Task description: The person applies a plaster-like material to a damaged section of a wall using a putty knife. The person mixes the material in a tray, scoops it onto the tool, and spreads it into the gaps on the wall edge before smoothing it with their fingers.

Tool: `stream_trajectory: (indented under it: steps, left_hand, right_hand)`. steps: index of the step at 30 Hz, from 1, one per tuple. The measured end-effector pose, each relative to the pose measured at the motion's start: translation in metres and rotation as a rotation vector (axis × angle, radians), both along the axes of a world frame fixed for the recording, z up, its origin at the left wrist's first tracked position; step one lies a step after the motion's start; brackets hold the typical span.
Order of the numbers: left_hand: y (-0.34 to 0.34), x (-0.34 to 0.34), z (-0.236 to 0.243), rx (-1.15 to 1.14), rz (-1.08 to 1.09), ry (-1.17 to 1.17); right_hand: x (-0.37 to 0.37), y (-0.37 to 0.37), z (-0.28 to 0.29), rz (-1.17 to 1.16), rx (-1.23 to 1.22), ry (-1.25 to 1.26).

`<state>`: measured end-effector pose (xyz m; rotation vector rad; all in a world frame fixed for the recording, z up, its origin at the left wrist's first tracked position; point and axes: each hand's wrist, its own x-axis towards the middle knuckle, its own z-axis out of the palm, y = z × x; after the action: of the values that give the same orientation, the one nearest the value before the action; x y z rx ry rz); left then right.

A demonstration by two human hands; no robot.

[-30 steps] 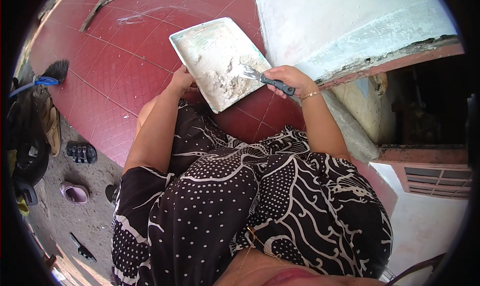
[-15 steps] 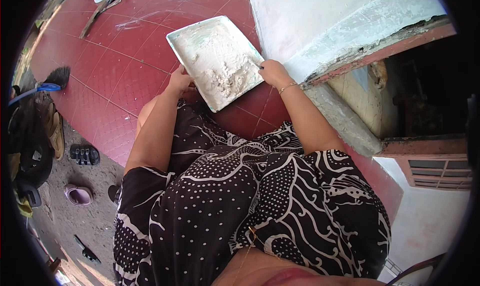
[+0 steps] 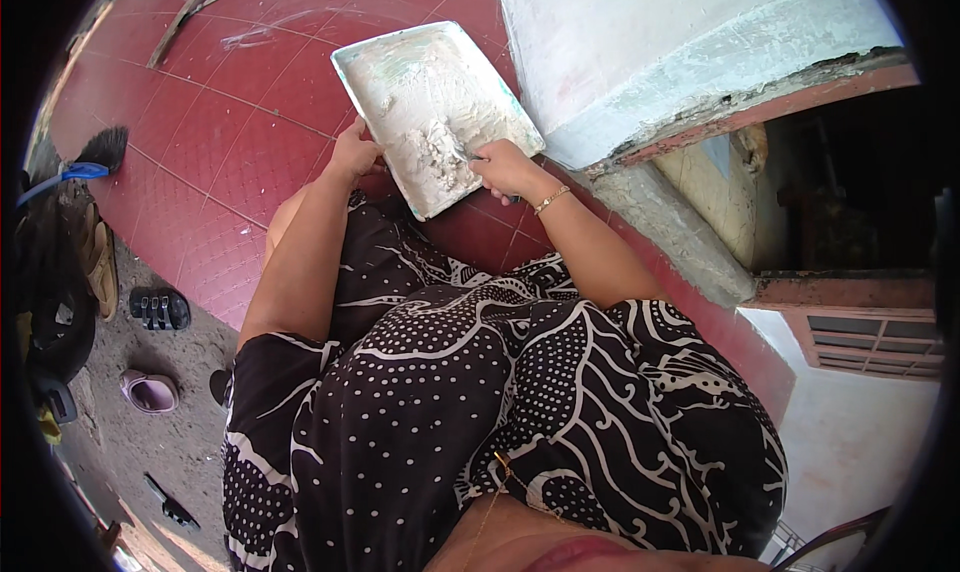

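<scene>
From my distant station, I see the left hand (image 3: pixel 355 155) closed on the left rim of the white tray (image 3: pixel 498 85), fingers passing out of sight beneath it, so I cannot tell how firm the hold is. If it is loose, I judge that a hard push of the blade could swing or tip the tray and slide the paste (image 3: pixel 425 102) toward the near edge. Further right, the right hand (image 3: pixel 505 170) is curled nearly shut around the dark handle of a putty knife (image 3: pixel 466 156), its metal blade down at the paste; a careless scrape there could flick a lump over the near rim onto the patterned garment (image 3: pixel 440 372) or the red tile floor (image 3: pixel 240 122), and a wide sweep could knock the knuckles on the wall (image 3: pixel 650 52). The tray is in front of the person, over the tiles; I cannot tell whether it rests on them or is held up. It looks shallow and 4-cornered, turned askew, with greenish stains at its far part and right rim. The paste is off-white, heaped and crumbly left of the blade, thinner and smoother toward the far and right sides.
</scene>
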<state>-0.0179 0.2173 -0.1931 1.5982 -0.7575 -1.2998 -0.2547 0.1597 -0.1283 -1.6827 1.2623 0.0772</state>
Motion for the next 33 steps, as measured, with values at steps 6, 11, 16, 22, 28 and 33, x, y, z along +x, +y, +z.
stream_trajectory:
  steps: [6, 11, 16, 22, 28, 33]
  left_hand:
    - [0.001, -0.004, 0.005, 0.019, 0.018, 0.013]
    - [-0.002, -0.005, 0.008, -0.019, -0.014, 0.039]
    - [-0.002, 0.001, -0.005, 0.038, -0.012, 0.049]
    - [0.004, -0.006, 0.010, 0.008, 0.004, 0.028]
    - [0.000, -0.007, 0.010, 0.036, -0.013, 0.016]
    - [0.000, -0.005, 0.002, 0.041, 0.007, 0.019]
  right_hand:
    - [-0.012, -0.030, 0.009, -0.083, -0.095, 0.025]
    - [-0.013, -0.055, -0.008, -0.071, -0.249, 0.163]
    - [0.027, 0.008, -0.003, 0.246, -0.252, 0.150]
    - [-0.011, -0.031, -0.002, -0.025, -0.007, -0.055]
    - [-0.001, -0.026, -0.015, -0.006, -0.170, 0.140]
    - [0.021, 0.010, -0.006, 0.053, -0.054, -0.066]
